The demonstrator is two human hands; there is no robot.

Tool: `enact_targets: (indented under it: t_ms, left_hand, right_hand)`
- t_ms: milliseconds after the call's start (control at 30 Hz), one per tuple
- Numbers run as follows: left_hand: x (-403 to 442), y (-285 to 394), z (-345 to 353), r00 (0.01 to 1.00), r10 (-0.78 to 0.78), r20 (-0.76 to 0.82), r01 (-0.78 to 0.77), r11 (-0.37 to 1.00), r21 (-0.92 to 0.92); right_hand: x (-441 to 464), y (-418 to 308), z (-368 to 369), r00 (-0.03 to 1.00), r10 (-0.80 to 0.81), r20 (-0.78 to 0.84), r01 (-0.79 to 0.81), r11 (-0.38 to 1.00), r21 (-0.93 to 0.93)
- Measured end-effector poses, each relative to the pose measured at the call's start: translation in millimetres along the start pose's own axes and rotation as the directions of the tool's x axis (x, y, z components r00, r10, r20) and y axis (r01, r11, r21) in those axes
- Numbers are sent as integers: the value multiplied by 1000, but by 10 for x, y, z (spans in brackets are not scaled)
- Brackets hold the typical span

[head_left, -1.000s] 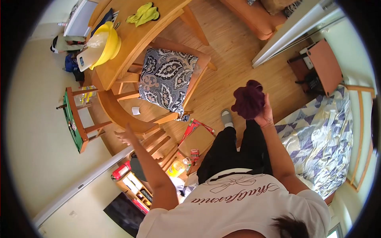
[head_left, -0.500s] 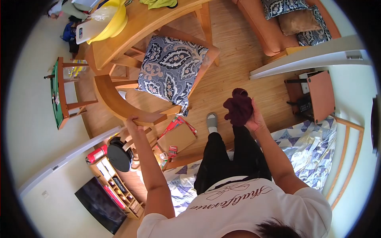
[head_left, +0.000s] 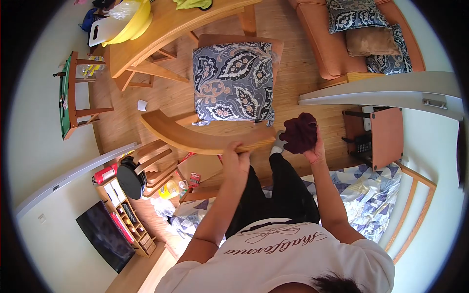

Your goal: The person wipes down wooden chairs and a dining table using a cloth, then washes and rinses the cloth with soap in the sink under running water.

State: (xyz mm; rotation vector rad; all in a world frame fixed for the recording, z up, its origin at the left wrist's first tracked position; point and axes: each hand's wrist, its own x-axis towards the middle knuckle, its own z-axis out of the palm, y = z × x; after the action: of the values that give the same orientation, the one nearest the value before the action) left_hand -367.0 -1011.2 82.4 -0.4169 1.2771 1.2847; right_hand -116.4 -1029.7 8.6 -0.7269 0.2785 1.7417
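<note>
My left hand (head_left: 236,158) is closed over the curved top rail of a wooden chair (head_left: 210,141), near the rail's right end. On the chair's seat lies a cushion (head_left: 233,80) with a dark blue, white and tan paisley pattern. My right hand (head_left: 315,150) holds a bunched dark maroon cloth (head_left: 300,133), just right of the rail's end. The cloth is crumpled, so its exact kind does not show. My fingers behind it are partly hidden.
A wooden table (head_left: 176,29) with a yellow basin (head_left: 133,25) stands ahead. An orange sofa (head_left: 317,39) is at the upper right. A low table (head_left: 387,136) stands to the right. A cardboard box (head_left: 200,167) and a white cup (head_left: 142,105) lie on the floor.
The chair has turned and shifted right, out from the table. My left hand has moved right with its rail. The right hand still holds the maroon cloth, and the white cup shows more fully.
</note>
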Motion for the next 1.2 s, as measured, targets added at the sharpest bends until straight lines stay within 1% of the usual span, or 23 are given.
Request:
enact_targets:
  t_ms: [167, 233, 267, 300, 333, 400, 433, 467, 500, 533, 567, 600, 667, 700, 767, 800, 833, 867, 933, 967, 1067, 1133, 1200]
  left_hand:
    - [-296, -11, 126, 985, -50, 163, 56, 998, -34]
    - [-477, 127, 179, 889, -333, 313, 326, 942, 73]
    - [-481, 174, 105, 895, -334, 298, 330, 942, 63]
    - [-393, 386, -107, 956, -232, 180, 220, 972, 82]
    - [-373, 490, -223, 992, -111, 64, 102, 987, 128]
    - [-169, 775, -362, 951, 290, -108, -248, 923, 294]
    - [-21, 945, -444, 886, 452, -106, -405, 863, 301]
    - [150, 1098, -529, 796, 596, -100, -545, 780, 307]
    - [345, 1203, -634, 798, 593, -110, -539, 783, 309]
    - [585, 1293, -787, 713, 701, -23, -608, 635, 477]
    - [773, 1315, -903, 619, 780, 92, -654, 447, 610]
    - [916, 1264, -1040, 621, 779, 87, -653, 452, 608]
    - [1127, 1174, -1174, 247, 882, 403, -512, -234, 826]
    - [1140, 1163, -1162, 247, 886, 393, -510, -226, 830]
    - [1094, 1161, -1126, 115, 889, 444, -584, -301, 754]
    - [1002, 1190, -968, 110, 891, 440, -586, -299, 753]
    - [840, 1255, -729, 278, 922, 270, -843, 100, 528]
    - [705, 1297, -579, 491, 853, 178, -870, 469, 152]
    - [543, 1328, -485, 515, 842, 159, -854, 489, 177]
    - [499, 1354, -414, 520, 843, 138, -849, 492, 194]
    - [559, 1388, -517, 522, 844, 126, -836, 477, 270]
    - [539, 1388, -550, 554, 821, 134, -792, 471, 389]
    - [547, 1409, -570, 576, 805, 140, -778, 489, 394]
  right_hand:
    - [235, -27, 50, 991, -81, -103, 68, 990, -123]
    - [176, -78, 266, 985, -113, -127, 86, 976, -200]
    - [120, -69, 626, 958, -269, -100, 226, 921, -317]
    - [125, 96, 941, 913, -404, -49, 346, 834, -430]
    - [88, 44, 1063, 922, -382, -55, 324, 844, -426]
    - [33, -79, 1233, 993, -86, 78, 116, 731, -672]
    - [68, -129, 1314, 979, 181, 89, -13, 499, -866]
    - [129, -80, 1514, 978, 189, 87, -19, 498, -867]
    - [192, 47, 1769, 910, 397, 120, 127, 10, -992]
    - [277, 227, 1919, 813, 581, 34, 348, -439, -829]
    - [367, 346, 1951, 765, 643, 21, 401, -451, -797]
    - [475, 547, 1931, 712, 700, -54, 395, -463, -793]
    - [576, 1125, 2055, 605, 794, -61, 381, -356, -853]
    - [561, 1497, 2166, 557, 830, 9, 358, -230, -905]
    - [627, 2372, 2259, 726, 647, 233, 376, -90, -922]
    - [838, 2762, 2427, 720, 662, 208, 326, -57, -944]
    - [1002, 3090, 2623, 760, 629, 165, 161, 65, -985]
    - [1132, 3345, 2752, 795, 597, 109, -10, 193, -981]
    - [1406, 3678, 2747, 819, 381, 428, 328, 302, -895]
    - [1468, 3684, 2688, 823, 420, 384, 371, 116, -921]
    - [1095, 3319, 2576, 859, 463, 220, 304, -115, -946]
    - [967, 2961, 2021, 766, 518, 381, 547, -214, -809]
    - [599, 2271, 2083, 824, 564, 47, 354, -450, -820]
